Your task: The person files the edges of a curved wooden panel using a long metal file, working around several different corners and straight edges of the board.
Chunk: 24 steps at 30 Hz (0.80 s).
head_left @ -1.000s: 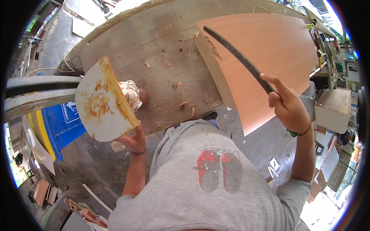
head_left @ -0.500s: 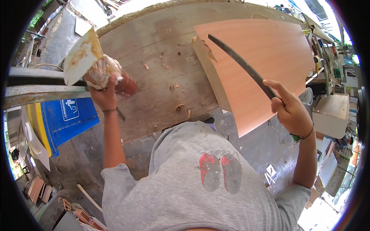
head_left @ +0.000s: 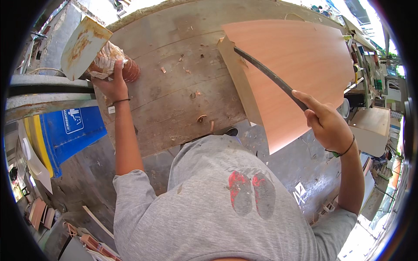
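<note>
My left hand (head_left: 112,88) grips a reddish-brown cylindrical can (head_left: 132,71) over the left end of the wooden workbench (head_left: 174,104). Whitish, crusted material wraps part of the can, and a flat cream plate with rusty stains (head_left: 85,48) sticks out at its far-left end. I cannot tell whether the can touches the bench. In my right hand (head_left: 328,126) is a long, dark, narrow strip (head_left: 272,75), with my index finger laid along it. Its far end reaches the left edge of a pinkish wood-veneer panel (head_left: 300,65), whose pale side (head_left: 237,80) faces left.
Wood chips and shavings (head_left: 201,118) lie scattered on the bench. At the left stand grey rails (head_left: 52,102) and a blue bin with a yellow edge (head_left: 74,135). Wood offcuts (head_left: 41,213) are at lower left. A pale wooden box (head_left: 370,128) stands at the right.
My left hand has carried the can a little left and farther away. The strip's far end has shifted slightly nearer as my right hand moved a little left.
</note>
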Tool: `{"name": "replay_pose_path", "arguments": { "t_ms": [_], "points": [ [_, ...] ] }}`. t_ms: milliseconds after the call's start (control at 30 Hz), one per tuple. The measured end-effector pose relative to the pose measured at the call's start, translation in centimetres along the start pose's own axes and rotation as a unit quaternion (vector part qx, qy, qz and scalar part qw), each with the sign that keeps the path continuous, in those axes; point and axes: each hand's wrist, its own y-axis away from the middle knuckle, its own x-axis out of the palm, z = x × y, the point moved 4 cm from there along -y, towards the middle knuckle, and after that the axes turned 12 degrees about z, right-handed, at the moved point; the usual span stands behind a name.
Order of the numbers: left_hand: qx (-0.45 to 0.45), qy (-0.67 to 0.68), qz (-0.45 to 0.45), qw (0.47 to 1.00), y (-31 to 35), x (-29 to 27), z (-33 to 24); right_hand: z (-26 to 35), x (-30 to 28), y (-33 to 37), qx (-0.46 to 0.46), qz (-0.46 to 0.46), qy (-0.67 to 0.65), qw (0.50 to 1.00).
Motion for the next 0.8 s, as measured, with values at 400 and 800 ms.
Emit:
{"name": "replay_pose_path", "arguments": {
  "t_ms": [400, 800],
  "points": [
    [-0.243, 0.173, 0.319, 0.9, 12.5, 24.6, -6.0, -0.8, 0.7, -0.4, -0.032, -0.051, 0.014, 0.998],
    [-0.288, 0.49, 0.234, 0.789, 14.7, 30.6, -5.9, -0.5, 1.2, -1.4, 0.053, 0.026, 0.007, 0.998]
  ]
}}
